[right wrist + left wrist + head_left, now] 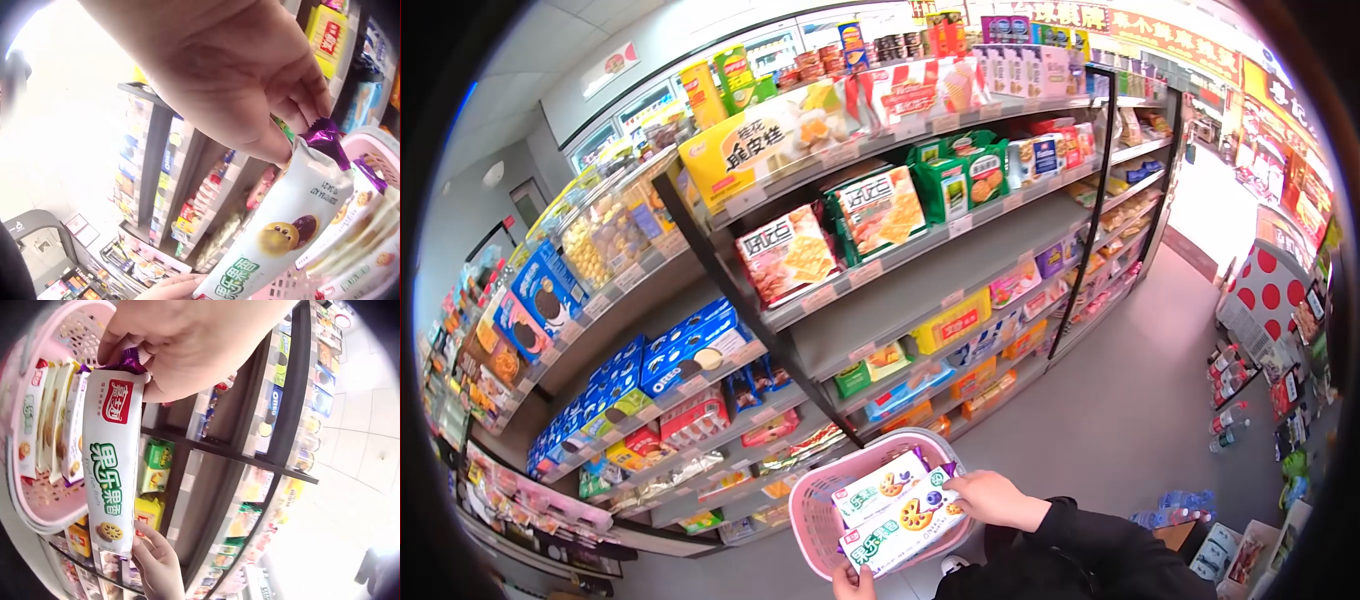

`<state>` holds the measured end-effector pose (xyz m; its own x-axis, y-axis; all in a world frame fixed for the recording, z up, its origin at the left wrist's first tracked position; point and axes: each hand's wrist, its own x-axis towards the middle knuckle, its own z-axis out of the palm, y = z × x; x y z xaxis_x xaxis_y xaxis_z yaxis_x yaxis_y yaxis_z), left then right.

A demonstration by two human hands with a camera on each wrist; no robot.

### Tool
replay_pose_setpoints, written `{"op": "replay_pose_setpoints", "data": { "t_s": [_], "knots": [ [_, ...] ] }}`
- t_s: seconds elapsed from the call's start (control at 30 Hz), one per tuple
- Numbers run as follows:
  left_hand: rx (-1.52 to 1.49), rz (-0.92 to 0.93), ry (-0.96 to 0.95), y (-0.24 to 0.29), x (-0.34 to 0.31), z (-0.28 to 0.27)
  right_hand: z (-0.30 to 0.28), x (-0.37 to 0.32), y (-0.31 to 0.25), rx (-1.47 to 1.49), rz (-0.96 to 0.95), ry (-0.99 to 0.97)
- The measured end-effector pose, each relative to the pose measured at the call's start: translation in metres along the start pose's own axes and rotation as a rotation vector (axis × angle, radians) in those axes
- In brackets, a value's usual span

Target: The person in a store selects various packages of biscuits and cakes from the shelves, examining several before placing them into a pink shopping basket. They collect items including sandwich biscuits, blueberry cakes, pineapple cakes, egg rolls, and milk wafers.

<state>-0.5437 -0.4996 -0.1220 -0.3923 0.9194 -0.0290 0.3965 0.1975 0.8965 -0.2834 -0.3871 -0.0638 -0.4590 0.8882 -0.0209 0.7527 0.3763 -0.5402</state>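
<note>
Both hands hold a long white cookie packet (900,522) with purple ends and green lettering, tilted above a pink basket (808,500). My left hand (853,582) pinches its lower left end in the head view; my right hand (998,502) grips the upper right end. In the left wrist view the packet (112,462) hangs between the left hand (194,344), large at the top, and the right hand (157,565). The right wrist view shows the right hand (237,75) at the purple end. Several similar packets (74,425) stand in the basket beside it.
Shelves of boxed and bagged snacks (880,210) run beyond the basket, with blue cookie boxes (690,345) at the left. A grey floor aisle (1100,400) lies at the right, with bottles (1185,503) and crates (1250,552) along its far side.
</note>
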Motion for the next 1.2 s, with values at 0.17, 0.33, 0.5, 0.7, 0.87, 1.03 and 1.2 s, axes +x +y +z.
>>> {"op": "replay_pose_setpoints", "data": {
  "t_s": [0.17, 0.33, 0.5, 0.7, 0.87, 1.03, 1.2],
  "knots": [
    [-0.043, 0.074, -0.002, 0.049, -0.005, 0.01, -0.052, -0.025, -0.004, 0.061, -0.023, 0.176],
    [-0.003, 0.201, -0.004, 0.085, -0.002, 0.053, -0.093, -0.05, 0.028, 0.066, 0.035, 0.322],
    [0.059, 0.192, -0.205, 0.134, 0.003, 0.138, -0.139, -0.096, 0.101, 0.063, 0.111, 0.472],
    [-0.12, 0.291, -0.388, 0.214, -0.01, 0.265, -0.199, -0.153, 0.199, -0.005, 0.219, 0.567],
    [-0.017, 0.479, -0.425, 0.25, -0.014, 0.336, -0.248, -0.186, 0.243, -0.065, 0.308, 0.606],
    [-0.094, 0.265, -0.55, 0.261, -0.002, 0.371, -0.268, -0.191, 0.271, -0.016, 0.296, 0.563],
    [-0.049, 0.271, -0.564, 0.264, 0.033, 0.401, -0.269, -0.173, 0.304, 0.019, 0.314, 0.532]
  ]
}}
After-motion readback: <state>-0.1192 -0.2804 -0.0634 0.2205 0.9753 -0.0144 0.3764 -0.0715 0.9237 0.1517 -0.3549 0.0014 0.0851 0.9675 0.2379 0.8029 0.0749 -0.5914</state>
